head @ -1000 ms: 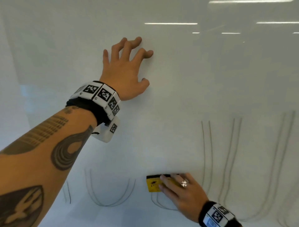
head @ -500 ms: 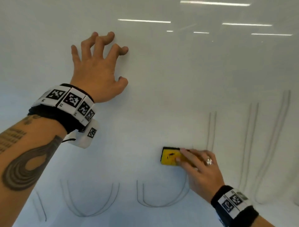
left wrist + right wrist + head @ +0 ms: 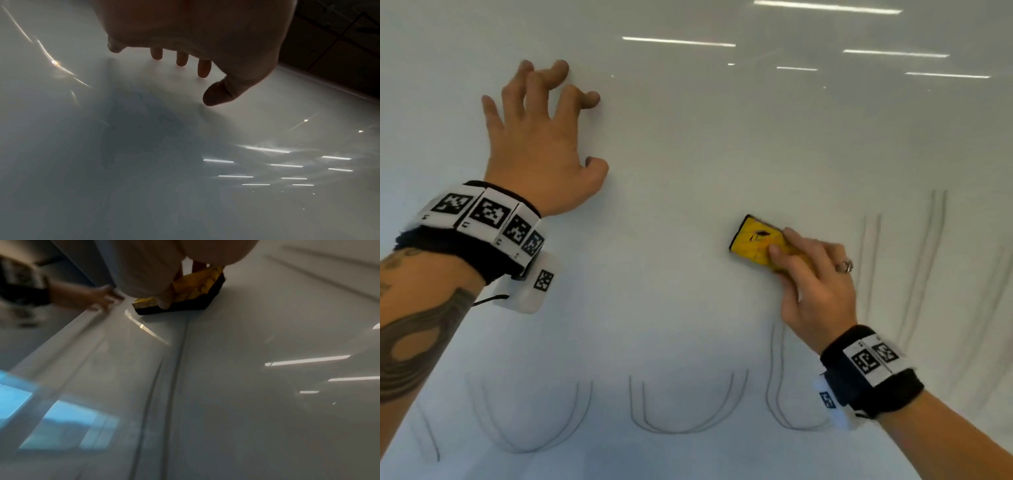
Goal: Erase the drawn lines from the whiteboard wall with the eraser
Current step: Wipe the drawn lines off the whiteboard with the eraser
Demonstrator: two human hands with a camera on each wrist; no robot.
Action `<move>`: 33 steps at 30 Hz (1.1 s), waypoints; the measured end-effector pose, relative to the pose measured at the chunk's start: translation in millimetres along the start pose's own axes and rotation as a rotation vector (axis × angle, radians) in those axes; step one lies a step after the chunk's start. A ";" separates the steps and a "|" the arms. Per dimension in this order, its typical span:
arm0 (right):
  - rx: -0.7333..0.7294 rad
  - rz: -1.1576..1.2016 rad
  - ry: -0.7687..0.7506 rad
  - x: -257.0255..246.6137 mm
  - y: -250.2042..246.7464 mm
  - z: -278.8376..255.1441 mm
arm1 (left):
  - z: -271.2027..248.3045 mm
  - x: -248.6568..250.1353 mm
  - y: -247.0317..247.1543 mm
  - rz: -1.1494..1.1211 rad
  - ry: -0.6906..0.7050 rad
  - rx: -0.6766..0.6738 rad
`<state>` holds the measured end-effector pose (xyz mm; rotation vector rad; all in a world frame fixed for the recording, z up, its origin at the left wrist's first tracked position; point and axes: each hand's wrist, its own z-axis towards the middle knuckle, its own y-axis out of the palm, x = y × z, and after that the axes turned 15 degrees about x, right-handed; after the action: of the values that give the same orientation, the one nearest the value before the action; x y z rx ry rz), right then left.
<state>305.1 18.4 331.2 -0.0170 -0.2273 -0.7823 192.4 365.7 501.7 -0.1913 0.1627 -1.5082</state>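
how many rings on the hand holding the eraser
1. A silver ring sits on a finger of the right hand, which grips the yellow eraser against the whiteboard wall. Fingers tucked behind the eraser could hide another.

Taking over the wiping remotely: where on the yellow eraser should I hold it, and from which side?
Hold the eraser by its yellow back, coming from the room side with fingers laid flat across it, as the right hand does. Its black felt face lies flat on the whiteboard wall, so only the back and thin edges are free; pressing there likely keeps the felt seated.
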 end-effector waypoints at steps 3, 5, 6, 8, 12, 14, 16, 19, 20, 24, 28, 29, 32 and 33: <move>-0.246 0.112 -0.231 -23.8 -19.5 -101.5 | 0.6 16.2 -3.4 0.026 -0.044 0.036; -0.393 0.158 -0.359 -19.3 -36.0 -136.1 | 0.1 31.9 -5.6 0.038 0.013 0.071; -0.419 0.177 -0.404 -10.6 -39.1 -134.1 | -0.4 41.1 -6.1 0.040 0.065 0.076; -0.387 0.177 -0.468 9.6 -36.5 -102.7 | -1.8 61.7 -5.1 0.015 0.161 0.045; -0.059 0.085 -0.284 62.8 -27.8 16.2 | -6.8 103.9 1.7 -0.006 0.283 -0.033; 0.062 0.026 -0.104 87.9 -29.8 68.7 | -8.0 122.9 6.1 0.030 0.330 -0.075; 0.104 0.014 -0.002 94.6 -31.0 80.7 | -8.1 141.7 10.6 0.076 0.336 -0.145; -0.001 0.068 -0.114 68.6 -29.9 11.4 | -4.8 165.4 16.9 0.119 0.330 -0.205; -0.087 0.114 -0.194 57.4 -34.3 -25.2 | -3.0 173.2 18.6 0.122 0.327 -0.215; -0.358 0.200 -0.499 40.8 -60.9 -120.9 | 6.4 202.5 19.4 0.130 0.331 -0.241; -0.248 0.181 -0.456 83.6 -61.5 -51.2 | 13.0 214.3 19.9 0.118 0.259 -0.301; -0.166 0.137 -0.380 102.2 -61.6 -18.0 | 13.7 215.1 19.9 0.118 0.244 -0.311; 0.036 0.007 -0.083 153.6 -68.6 75.4 | 12.5 217.4 20.9 0.138 0.219 -0.304; 0.060 -0.008 -0.021 160.6 -70.2 89.4 | 12.0 218.8 21.5 0.140 0.209 -0.298</move>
<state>348.5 -134.6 447.2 0.0325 -0.2705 -0.7835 228.4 148.7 511.1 -0.2543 0.5591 -1.3576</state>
